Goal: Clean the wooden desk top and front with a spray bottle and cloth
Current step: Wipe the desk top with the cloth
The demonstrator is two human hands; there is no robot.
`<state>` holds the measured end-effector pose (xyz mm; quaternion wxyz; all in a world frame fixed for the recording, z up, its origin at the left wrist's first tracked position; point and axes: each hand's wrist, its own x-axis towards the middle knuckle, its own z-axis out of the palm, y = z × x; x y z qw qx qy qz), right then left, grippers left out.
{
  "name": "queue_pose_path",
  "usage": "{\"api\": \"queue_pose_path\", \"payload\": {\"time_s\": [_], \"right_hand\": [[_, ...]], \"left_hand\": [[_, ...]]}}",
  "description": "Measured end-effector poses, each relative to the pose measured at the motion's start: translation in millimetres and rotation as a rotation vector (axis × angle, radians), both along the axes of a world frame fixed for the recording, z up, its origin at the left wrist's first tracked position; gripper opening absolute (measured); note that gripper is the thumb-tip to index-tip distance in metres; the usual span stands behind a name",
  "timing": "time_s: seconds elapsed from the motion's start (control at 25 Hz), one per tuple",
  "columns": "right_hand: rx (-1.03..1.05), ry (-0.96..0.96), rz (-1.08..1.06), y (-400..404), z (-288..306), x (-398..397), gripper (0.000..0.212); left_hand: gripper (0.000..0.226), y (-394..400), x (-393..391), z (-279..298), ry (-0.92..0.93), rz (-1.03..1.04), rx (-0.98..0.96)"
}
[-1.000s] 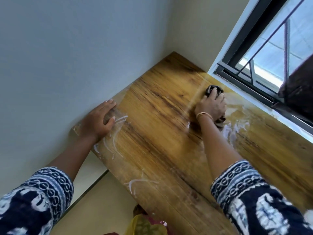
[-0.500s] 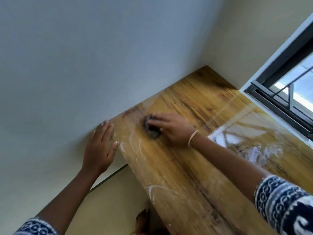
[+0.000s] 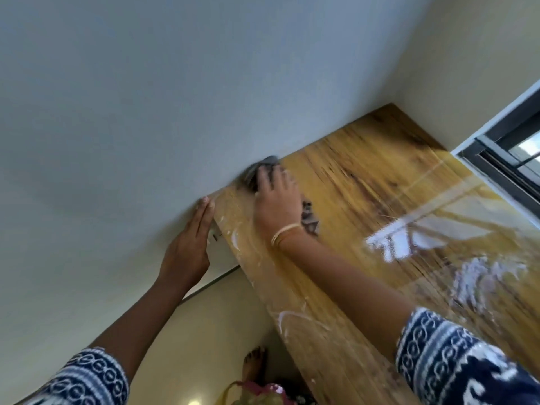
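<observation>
Up top, one right hand (image 3: pixel 277 200) presses one dark cloth (image 3: pixel 257 172) on the desk (image 3: pixel 365 194); left hand (image 3: pixel 190 244) flat, fingers straight.

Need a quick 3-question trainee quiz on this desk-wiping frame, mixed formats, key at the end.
1. True or false: the right hand presses a dark cloth on the wooden desk top beside the wall.
2. The left hand is: A) gripping a spray bottle B) flat, fingers straight, at the desk's end C) out of view.
3. Fill in: white streaks show along the desk's near ____.

Key: 1 true; 2 B; 3 edge.
</observation>
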<state>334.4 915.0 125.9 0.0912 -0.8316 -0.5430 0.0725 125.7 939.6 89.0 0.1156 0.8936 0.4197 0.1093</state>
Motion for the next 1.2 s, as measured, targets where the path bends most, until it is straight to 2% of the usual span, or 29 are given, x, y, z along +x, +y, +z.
{"api": "queue_pose_path", "payload": {"time_s": [0.08,0.16,0.24,0.28,0.36,0.48,0.56,0.6,0.68,0.84,0.96,1.08,1.2], "right_hand": [[0.014,-0.003,0.321,-21,2,-31,0.061],[-0.002,-0.015,0.592,-20,5,-21,0.055],[-0.032,-0.030,0.755,-8,8,22,0.053],[-0.019,-0.037,0.749,-2,11,50,0.053],[0.050,-0.002,0.568,10,15,116,0.053],[0.079,0.072,0.022,14,18,188,0.051],[0.065,0.079,-0.343,20,17,190,0.053],[0.045,0.075,-0.461,27,16,177,0.054],[-0.005,0.090,-0.537,40,15,130,0.057],[-0.001,0.095,-0.334,32,5,20,0.061],[-0.004,0.060,-0.146,8,3,-36,0.064],[0.080,0.039,0.080,-5,1,-69,0.059],[0.120,0.036,0.423,-8,-1,-56,0.051]], "left_hand": [[0.096,0,1,-2,0.012,0.009,0.011],[0.096,-2,3,-1,0.016,0.015,0.003],[0.096,-2,3,-1,0.032,-0.004,-0.001],[0.096,-1,1,-2,0.047,-0.030,0.009],[0.095,2,-1,-6,0.052,-0.075,0.018],[0.097,2,-3,-8,0.058,-0.091,0.016],[0.098,3,-3,-4,0.051,-0.103,0.019],[0.097,2,-3,-1,0.038,-0.106,0.019],[0.093,0,-6,3,0.002,-0.082,0.008],[0.086,-7,-31,0,-0.012,0.012,-0.004],[0.070,-10,-50,-1,-0.049,0.084,-0.117],[0.049,-5,-54,4,-0.205,0.157,-0.265],[0.033,2,-38,16,-0.425,0.298,-0.559]]}}
